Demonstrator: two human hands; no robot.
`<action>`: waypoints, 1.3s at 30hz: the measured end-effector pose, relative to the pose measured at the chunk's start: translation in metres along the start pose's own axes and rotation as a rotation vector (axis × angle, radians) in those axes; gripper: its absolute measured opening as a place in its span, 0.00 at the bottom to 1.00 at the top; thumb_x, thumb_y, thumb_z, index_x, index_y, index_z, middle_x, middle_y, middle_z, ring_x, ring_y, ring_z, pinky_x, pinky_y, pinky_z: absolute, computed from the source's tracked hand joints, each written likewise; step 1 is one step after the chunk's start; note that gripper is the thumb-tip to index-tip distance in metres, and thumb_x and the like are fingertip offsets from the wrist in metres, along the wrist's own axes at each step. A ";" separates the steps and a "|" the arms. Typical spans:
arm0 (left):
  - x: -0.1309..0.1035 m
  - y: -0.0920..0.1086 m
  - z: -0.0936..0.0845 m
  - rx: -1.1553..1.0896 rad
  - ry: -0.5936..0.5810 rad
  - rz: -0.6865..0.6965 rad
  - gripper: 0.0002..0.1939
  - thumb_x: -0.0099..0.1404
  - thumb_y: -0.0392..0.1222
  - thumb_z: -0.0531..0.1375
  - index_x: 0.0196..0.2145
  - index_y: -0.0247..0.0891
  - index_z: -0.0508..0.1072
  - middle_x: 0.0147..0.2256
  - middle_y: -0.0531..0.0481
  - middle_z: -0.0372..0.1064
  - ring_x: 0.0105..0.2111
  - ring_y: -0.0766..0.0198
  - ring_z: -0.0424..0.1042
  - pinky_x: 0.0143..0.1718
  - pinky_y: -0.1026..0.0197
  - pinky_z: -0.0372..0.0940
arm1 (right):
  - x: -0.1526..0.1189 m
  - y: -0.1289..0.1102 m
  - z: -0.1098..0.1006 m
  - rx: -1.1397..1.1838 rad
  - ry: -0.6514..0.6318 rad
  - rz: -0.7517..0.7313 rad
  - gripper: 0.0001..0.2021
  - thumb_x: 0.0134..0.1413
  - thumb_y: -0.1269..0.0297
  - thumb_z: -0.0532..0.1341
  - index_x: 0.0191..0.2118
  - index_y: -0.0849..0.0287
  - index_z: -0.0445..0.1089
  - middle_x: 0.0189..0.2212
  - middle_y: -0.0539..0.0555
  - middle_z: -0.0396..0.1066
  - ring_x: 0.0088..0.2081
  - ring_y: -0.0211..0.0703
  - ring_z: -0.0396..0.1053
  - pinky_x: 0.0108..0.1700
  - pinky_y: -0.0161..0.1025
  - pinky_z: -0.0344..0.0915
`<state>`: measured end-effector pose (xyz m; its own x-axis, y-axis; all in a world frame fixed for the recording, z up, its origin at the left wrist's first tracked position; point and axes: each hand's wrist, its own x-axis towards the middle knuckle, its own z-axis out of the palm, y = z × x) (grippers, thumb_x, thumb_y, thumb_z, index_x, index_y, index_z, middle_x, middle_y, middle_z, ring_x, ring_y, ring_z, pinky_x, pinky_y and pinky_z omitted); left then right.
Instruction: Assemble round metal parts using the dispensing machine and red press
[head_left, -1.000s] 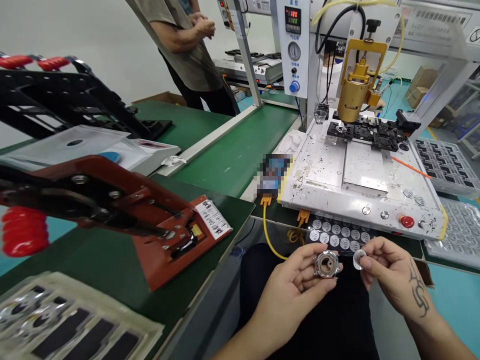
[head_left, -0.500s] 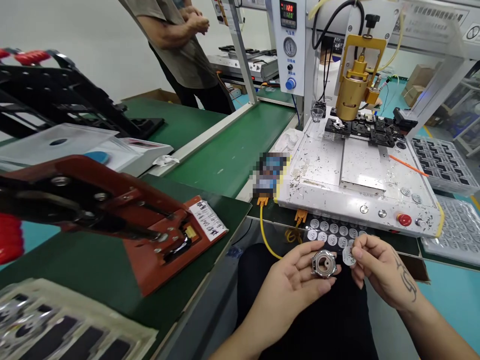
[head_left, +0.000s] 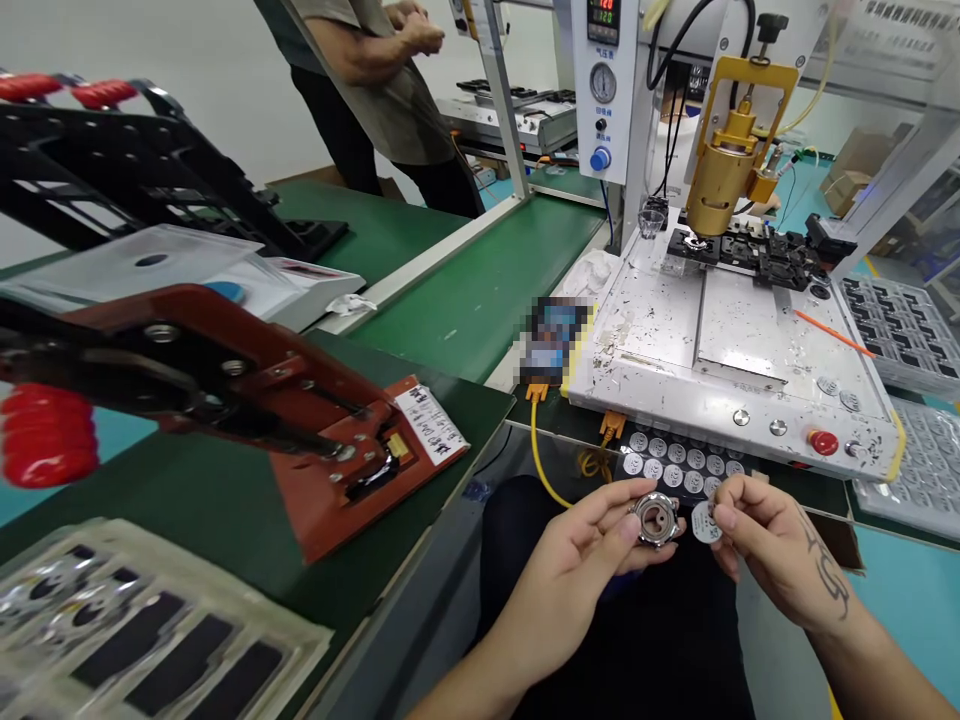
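Note:
Between the thumb and fingers of my left hand [head_left: 596, 545] is a round metal watch case [head_left: 658, 519], its open ring facing up. My right hand [head_left: 765, 530] pinches a round silver disc with printed marks [head_left: 706, 522] by its right edge. The disc is just right of the case, and a small gap separates them. Behind both hands, a dark sheet with rows of similar round discs [head_left: 675, 478] lies at the machine's front edge.
A white machine with a gold press head [head_left: 712, 185] stands ahead. To the left is a red lever press [head_left: 360, 480]; a tray of parts [head_left: 172, 640] lies at the lower left. Clear trays [head_left: 922, 460] are at the right. A person [head_left: 375, 80] stands at the back.
My left thumb has moved up onto the case, which now faces up differently. The disc has turned slightly in my right hand. The whole view has shifted a little, with the scene moving right.

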<state>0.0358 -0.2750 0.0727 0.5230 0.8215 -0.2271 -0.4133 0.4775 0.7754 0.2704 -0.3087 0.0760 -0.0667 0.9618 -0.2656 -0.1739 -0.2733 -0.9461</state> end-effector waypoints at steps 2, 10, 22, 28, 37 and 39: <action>-0.001 0.001 0.001 0.010 0.005 0.008 0.22 0.72 0.53 0.72 0.57 0.41 0.83 0.48 0.44 0.86 0.51 0.51 0.85 0.56 0.50 0.81 | 0.000 0.001 -0.002 -0.028 0.006 0.001 0.20 0.64 0.47 0.73 0.33 0.57 0.71 0.25 0.49 0.74 0.22 0.35 0.67 0.26 0.34 0.64; -0.006 0.003 0.004 0.020 0.018 0.014 0.21 0.73 0.53 0.71 0.58 0.42 0.83 0.48 0.44 0.86 0.50 0.51 0.84 0.57 0.50 0.81 | -0.002 0.004 -0.003 -0.077 0.009 0.003 0.21 0.65 0.46 0.73 0.32 0.56 0.70 0.23 0.47 0.72 0.22 0.34 0.64 0.27 0.33 0.61; -0.007 0.001 0.004 0.050 0.012 0.029 0.21 0.74 0.53 0.69 0.60 0.41 0.82 0.50 0.42 0.85 0.52 0.50 0.84 0.58 0.49 0.80 | -0.001 0.003 -0.001 -0.122 0.007 -0.074 0.17 0.68 0.48 0.70 0.34 0.55 0.72 0.27 0.48 0.70 0.28 0.39 0.65 0.33 0.37 0.64; -0.005 -0.002 0.007 0.039 0.008 0.039 0.21 0.73 0.53 0.70 0.58 0.42 0.83 0.51 0.43 0.85 0.53 0.50 0.84 0.57 0.51 0.80 | -0.002 -0.006 0.007 -0.269 0.031 -0.223 0.14 0.70 0.51 0.68 0.34 0.53 0.74 0.44 0.53 0.72 0.45 0.46 0.69 0.46 0.39 0.68; -0.004 -0.005 0.010 0.086 -0.010 0.072 0.19 0.75 0.52 0.69 0.59 0.44 0.83 0.55 0.43 0.83 0.55 0.51 0.83 0.58 0.53 0.79 | -0.001 -0.010 0.023 -0.395 -0.028 -0.228 0.12 0.71 0.55 0.67 0.35 0.52 0.72 0.49 0.52 0.72 0.49 0.47 0.71 0.54 0.42 0.67; -0.004 -0.006 0.010 0.106 -0.004 0.079 0.20 0.75 0.53 0.68 0.60 0.43 0.82 0.58 0.42 0.82 0.56 0.50 0.82 0.59 0.52 0.79 | 0.001 -0.009 0.025 -0.411 -0.021 -0.241 0.12 0.71 0.55 0.67 0.35 0.52 0.72 0.48 0.52 0.72 0.49 0.46 0.71 0.54 0.42 0.67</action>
<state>0.0431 -0.2845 0.0748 0.4950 0.8539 -0.1609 -0.3719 0.3756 0.8489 0.2474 -0.3059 0.0891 -0.0932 0.9952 -0.0294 0.2158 -0.0086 -0.9764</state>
